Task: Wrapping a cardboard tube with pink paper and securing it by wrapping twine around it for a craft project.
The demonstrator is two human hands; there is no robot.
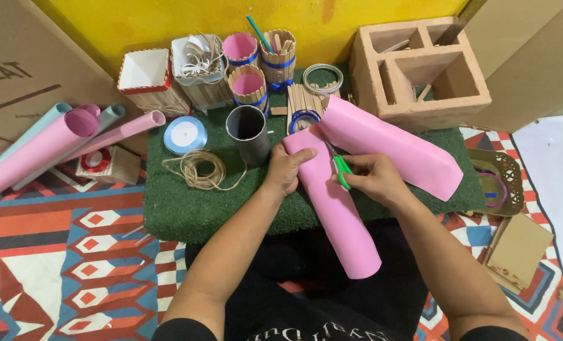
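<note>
surface: green turf mat (pixel 186 208) on patterned rug (pixel 54 252) | on mat: twine coil (pixel 196 169), blue ribbon spool (pixel 185 134), dark tube (pixel 248 131), stick-clad cups (pixel 248 86), clay block (pixel 420 66) | on rug: pink paper rolls (pixel 41 148), cardboard pieces (pixel 518 249)
</note>
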